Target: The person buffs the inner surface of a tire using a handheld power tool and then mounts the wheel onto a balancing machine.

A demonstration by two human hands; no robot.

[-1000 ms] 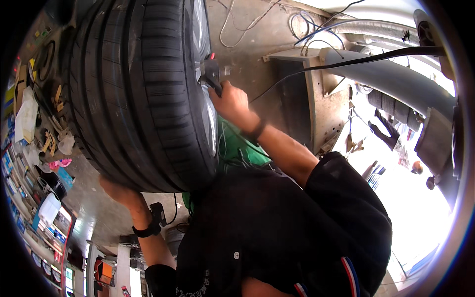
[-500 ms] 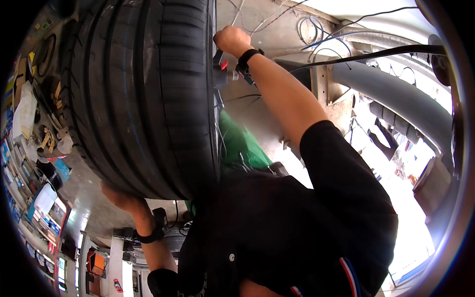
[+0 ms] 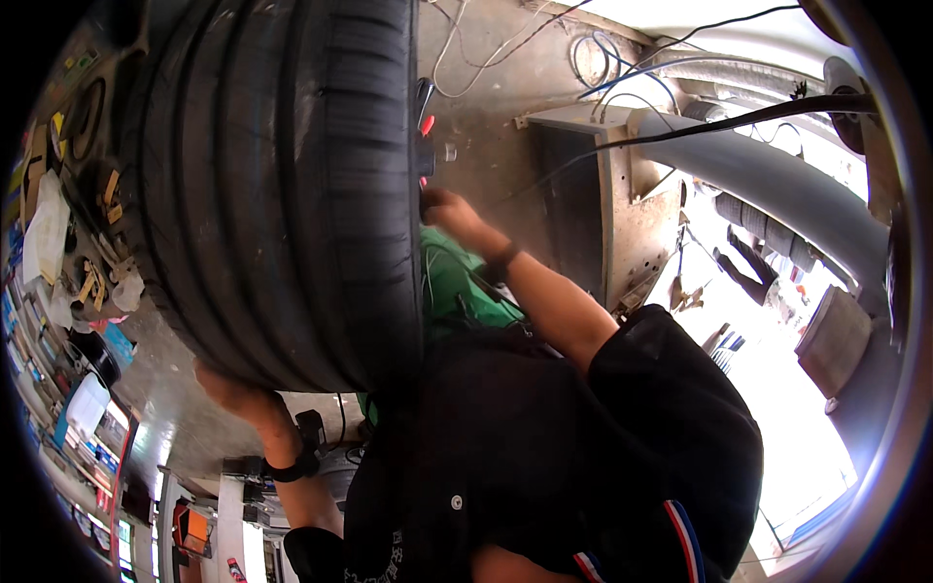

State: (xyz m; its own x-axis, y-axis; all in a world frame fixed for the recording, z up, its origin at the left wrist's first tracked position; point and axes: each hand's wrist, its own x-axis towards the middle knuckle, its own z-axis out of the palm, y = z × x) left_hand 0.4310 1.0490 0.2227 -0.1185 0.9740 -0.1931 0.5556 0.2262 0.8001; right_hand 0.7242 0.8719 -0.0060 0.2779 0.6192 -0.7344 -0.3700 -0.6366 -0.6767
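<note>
A large black tire (image 3: 262, 194) with grooved tread stands upright before me, filling the left half of the head view. My left hand (image 3: 233, 391) is against the tread at the tire's near lower edge, its fingertips hidden by the rubber. My right hand (image 3: 452, 219) is at the tire's right side, fingers bent and partly hidden behind the sidewall; whether they hold anything does not show. Just beyond it, a black lever-like part with a red piece (image 3: 427, 124) and a short metal shaft end (image 3: 449, 153) stick out past the sidewall. The wheel's inner side is out of sight.
Green cloth (image 3: 457, 287) lies below my right hand. Right of it stands a metal machine cabinet (image 3: 573, 204) with a thick grey tube (image 3: 768, 185). Coiled blue hoses (image 3: 607, 63) and a black cable hang nearby. Cluttered shelves (image 3: 58, 389) line the left.
My right hand has come down and toward me along the tire's right side, away from the black and red part. My left hand stays at the tire's lower edge.
</note>
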